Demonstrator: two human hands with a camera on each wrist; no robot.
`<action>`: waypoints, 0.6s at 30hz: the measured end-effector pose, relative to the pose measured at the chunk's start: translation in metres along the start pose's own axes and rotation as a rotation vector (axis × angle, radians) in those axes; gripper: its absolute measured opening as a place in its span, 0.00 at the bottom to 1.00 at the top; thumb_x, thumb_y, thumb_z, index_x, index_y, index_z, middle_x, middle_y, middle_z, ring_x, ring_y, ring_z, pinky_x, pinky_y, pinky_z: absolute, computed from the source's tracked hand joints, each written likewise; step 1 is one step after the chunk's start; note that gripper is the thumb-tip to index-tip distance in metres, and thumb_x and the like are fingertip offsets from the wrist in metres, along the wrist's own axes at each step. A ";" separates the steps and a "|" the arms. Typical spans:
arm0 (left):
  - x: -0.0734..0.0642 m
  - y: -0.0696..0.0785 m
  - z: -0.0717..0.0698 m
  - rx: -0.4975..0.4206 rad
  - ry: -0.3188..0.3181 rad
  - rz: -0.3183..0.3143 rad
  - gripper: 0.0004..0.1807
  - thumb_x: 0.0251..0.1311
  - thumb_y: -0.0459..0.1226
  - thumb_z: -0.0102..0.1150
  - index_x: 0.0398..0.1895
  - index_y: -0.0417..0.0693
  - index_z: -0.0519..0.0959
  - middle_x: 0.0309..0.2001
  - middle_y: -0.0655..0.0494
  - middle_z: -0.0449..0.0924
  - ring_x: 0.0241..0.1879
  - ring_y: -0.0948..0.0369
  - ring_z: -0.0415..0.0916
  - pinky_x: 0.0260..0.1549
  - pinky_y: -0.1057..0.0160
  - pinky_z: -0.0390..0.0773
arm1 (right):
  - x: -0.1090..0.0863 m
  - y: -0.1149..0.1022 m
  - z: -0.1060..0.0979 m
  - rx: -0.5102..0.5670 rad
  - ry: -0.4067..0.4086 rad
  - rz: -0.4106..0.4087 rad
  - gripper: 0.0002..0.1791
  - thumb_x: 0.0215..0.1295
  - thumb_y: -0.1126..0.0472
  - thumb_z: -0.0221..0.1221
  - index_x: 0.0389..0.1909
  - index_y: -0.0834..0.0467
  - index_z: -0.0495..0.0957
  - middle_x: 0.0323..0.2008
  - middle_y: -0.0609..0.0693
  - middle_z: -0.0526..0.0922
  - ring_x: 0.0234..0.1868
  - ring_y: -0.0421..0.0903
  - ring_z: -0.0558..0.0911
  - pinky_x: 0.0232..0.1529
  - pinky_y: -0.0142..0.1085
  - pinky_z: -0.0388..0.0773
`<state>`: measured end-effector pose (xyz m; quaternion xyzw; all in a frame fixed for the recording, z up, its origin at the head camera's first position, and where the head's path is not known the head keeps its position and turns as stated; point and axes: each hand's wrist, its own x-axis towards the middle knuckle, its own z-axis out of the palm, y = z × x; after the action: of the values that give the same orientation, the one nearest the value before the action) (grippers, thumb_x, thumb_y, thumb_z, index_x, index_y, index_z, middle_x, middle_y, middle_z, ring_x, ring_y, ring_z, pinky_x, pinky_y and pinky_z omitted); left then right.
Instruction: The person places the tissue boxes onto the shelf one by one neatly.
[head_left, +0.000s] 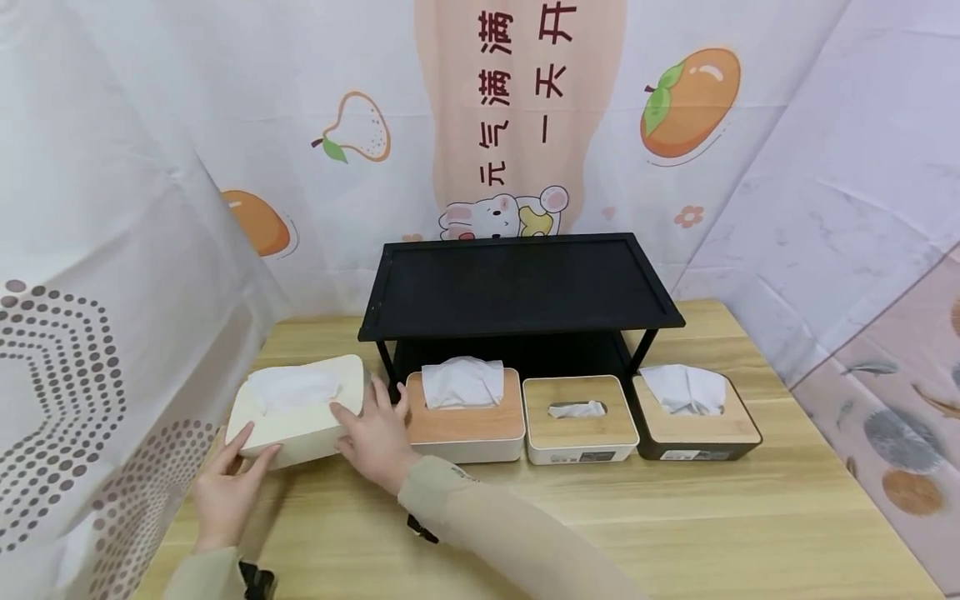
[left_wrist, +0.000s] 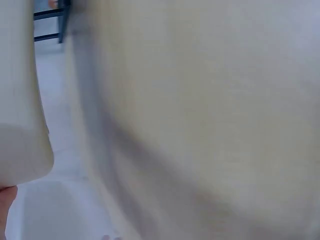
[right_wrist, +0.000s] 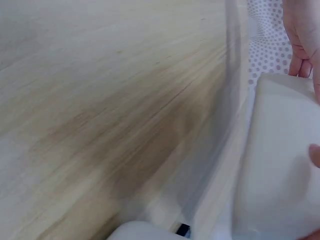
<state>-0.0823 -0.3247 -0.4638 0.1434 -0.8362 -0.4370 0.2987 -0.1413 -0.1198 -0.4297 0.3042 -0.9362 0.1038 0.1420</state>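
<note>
Head view: left hand [head_left: 224, 501] and right hand [head_left: 382, 442] grip a cream tissue box [head_left: 303, 426]; smooth, softly rounded

I face a pale wood-grain bench [head_left: 712, 508], with a white fruit-printed cloth [head_left: 457, 142] hanging behind it and a dotted white curtain [head_left: 82, 383] on my left.

From above, the head view looks forward and down over the surface [head_left: 712, 517], while both wrist views (far closer in) share it and the cream box [head_left: 300, 429].
</note>
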 end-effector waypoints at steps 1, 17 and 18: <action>0.000 0.002 0.000 -0.011 0.025 0.020 0.27 0.46 0.26 0.70 0.54 0.33 0.76 0.60 0.30 0.69 0.66 0.40 0.58 0.42 0.89 0.63 | -0.001 0.000 -0.001 0.012 0.031 -0.010 0.28 0.59 0.40 0.60 0.62 0.37 0.70 0.63 0.60 0.70 0.69 0.55 0.62 0.62 0.58 0.59; 0.003 0.027 -0.008 -0.059 0.232 0.323 0.27 0.37 0.24 0.74 0.47 0.33 0.81 0.54 0.37 0.75 0.65 0.42 0.62 0.48 0.83 0.68 | 0.005 0.016 -0.001 0.261 0.514 -0.201 0.21 0.55 0.56 0.68 0.51 0.51 0.78 0.55 0.71 0.74 0.58 0.60 0.77 0.51 0.40 0.79; 0.004 0.029 -0.008 -0.067 0.241 0.333 0.27 0.37 0.24 0.74 0.47 0.33 0.81 0.55 0.37 0.75 0.65 0.44 0.62 0.48 0.82 0.68 | 0.005 0.015 -0.005 0.272 0.514 -0.199 0.21 0.56 0.56 0.68 0.51 0.51 0.78 0.56 0.71 0.74 0.58 0.60 0.76 0.51 0.40 0.79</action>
<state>-0.0795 -0.3151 -0.4351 0.0443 -0.7914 -0.3889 0.4695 -0.1537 -0.1091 -0.4251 0.3742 -0.8128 0.2872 0.3418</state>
